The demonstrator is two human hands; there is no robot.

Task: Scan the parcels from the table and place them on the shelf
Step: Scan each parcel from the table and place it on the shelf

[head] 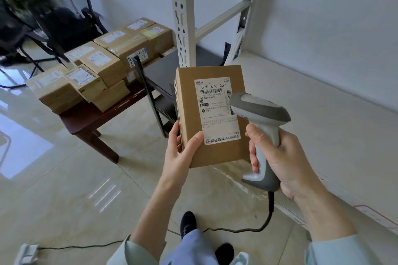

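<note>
Right now your left hand grasps a brown cardboard parcel with a white shipping label at the centre of the view, thumb lying across its front lower left corner and fingers wrapped behind its left edge. You hold the parcel upright, label facing you, barcode near the top.

Your right hand, at about 4 o'clock from the parcel, is clenched around the handle of a grey and white pistol-shaped barcode scanner. The scanner's head overlaps the label's right edge, and its black cable trails down to the pale glossy tiled floor.

At 10 o'clock, well apart from your hands, a heap of similar brown labelled cardboard boxes rests on a dark wooden surface. At 3 o'clock runs a pale, flat metal shelf board, with its white slotted upright post rising at 12 o'clock behind the parcel.
</note>
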